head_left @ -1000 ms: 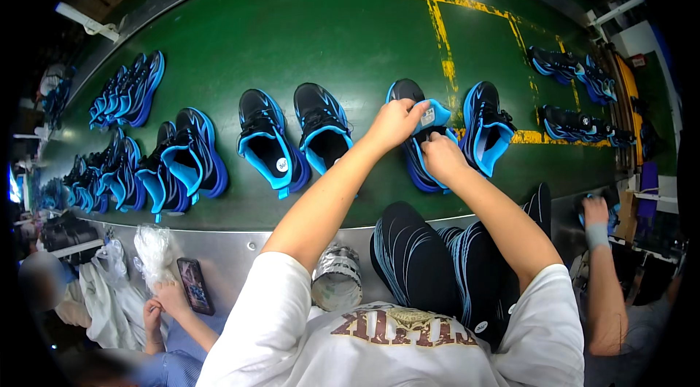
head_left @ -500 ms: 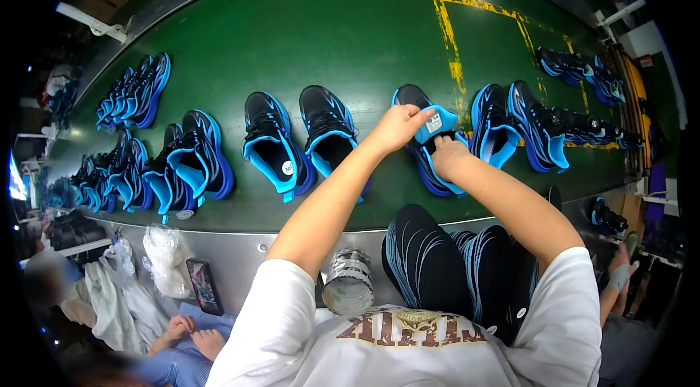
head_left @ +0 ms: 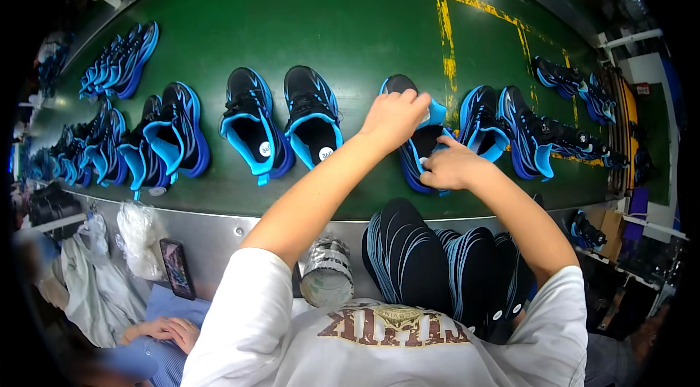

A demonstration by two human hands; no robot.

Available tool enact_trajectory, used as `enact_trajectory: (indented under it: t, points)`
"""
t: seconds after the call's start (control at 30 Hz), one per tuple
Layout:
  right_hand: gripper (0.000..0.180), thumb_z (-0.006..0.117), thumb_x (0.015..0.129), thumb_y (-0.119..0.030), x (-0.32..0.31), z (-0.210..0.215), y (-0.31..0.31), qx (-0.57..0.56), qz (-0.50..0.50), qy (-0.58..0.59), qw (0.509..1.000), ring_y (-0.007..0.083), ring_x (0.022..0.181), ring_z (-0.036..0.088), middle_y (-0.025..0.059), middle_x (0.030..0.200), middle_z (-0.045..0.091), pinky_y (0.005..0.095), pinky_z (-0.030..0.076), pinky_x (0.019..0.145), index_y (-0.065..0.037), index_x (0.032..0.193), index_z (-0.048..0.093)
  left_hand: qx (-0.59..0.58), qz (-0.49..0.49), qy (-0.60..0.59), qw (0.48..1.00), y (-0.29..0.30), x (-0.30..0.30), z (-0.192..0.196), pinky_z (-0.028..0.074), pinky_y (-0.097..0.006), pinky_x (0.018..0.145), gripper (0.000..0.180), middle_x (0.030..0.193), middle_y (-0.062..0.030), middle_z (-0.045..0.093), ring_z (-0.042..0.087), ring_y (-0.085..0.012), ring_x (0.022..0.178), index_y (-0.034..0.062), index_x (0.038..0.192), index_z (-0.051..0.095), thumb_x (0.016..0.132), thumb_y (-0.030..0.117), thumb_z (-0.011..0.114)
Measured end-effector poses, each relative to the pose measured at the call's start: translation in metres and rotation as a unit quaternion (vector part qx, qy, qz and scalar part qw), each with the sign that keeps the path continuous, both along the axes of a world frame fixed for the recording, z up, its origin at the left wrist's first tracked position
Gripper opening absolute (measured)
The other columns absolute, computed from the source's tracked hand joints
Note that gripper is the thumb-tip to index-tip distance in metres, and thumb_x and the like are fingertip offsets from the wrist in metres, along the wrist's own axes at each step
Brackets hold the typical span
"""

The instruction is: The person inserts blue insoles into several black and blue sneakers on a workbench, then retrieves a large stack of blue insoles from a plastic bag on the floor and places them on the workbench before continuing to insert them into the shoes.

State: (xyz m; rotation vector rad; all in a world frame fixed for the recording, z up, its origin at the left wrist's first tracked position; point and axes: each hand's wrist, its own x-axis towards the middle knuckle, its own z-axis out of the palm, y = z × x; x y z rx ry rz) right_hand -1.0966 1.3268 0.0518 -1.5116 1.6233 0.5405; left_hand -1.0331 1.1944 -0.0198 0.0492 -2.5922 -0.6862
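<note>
A black and blue sports shoe [head_left: 423, 140] sits on the green belt before me, toe pointing away. My left hand [head_left: 398, 118] is closed on its light blue tongue, pulling it up over the toe end. My right hand [head_left: 453, 165] is at the right side of the shoe's opening, its fingers bent over the blue collar near the heel. A round white sticker shows at the inside heel, partly covered by those fingers. Stacked black insoles [head_left: 412, 259] with light blue lines stand between my body and the belt.
A shoe pair [head_left: 313, 106] stands left of my hands, and another pair [head_left: 485, 121] to the right. More shoes [head_left: 175, 128] line the far left. By the belt's near edge are a tape-wrapped jar [head_left: 327, 274], a phone [head_left: 177, 269] and a plastic bag [head_left: 138, 237]. Someone's hands [head_left: 171, 330] rest at lower left.
My right hand has drawn back from inside the shoe to its collar near the heel. The left hand has turned over the tongue. The view has shifted slightly.
</note>
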Motion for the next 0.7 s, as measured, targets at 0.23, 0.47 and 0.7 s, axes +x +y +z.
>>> enact_trajectory:
  t: [0.23,0.47,0.7]
  points:
    - [0.054,0.031,0.077,-0.041,0.013,-0.011,0.009,0.017,-0.116,0.007,0.993,0.0219,0.091,0.054,0.0185,0.077,0.060,0.0356,0.009,0.105,0.005,0.085,0.059,-0.078,-0.032,-0.149,0.985,0.014,-0.004,0.013,0.045,-0.035,0.054,0.033,0.078,-0.0086,0.050,0.057,-0.0242,0.064,0.0066,0.086,0.048,0.067,0.026,0.066]
    - [0.016,0.060,0.070,-0.020,0.010,0.022,0.062,-0.267,-0.181,-0.014,0.946,0.0176,0.094,0.052,0.0029,0.087,0.055,0.0499,0.016,0.100,-0.008,0.080,0.064,-0.081,-0.033,-0.070,0.994,0.008,0.015,0.003,0.043,-0.033,0.055,0.022,0.074,-0.0057,0.051,0.056,-0.0212,0.062,0.0078,0.084,0.050,0.069,0.021,0.059]
    - [0.019,0.058,0.068,-0.010,0.012,0.032,0.071,-0.208,-0.132,-0.022,0.969,0.0179,0.106,0.046,0.0009,0.095,0.056,0.0512,0.017,0.099,-0.007,0.087,0.062,-0.061,-0.025,0.014,0.998,0.016,0.040,0.007,0.040,-0.032,0.049,0.021,0.071,-0.0050,0.048,0.053,-0.0203,0.057,0.0093,0.087,0.050,0.071,0.019,0.061]
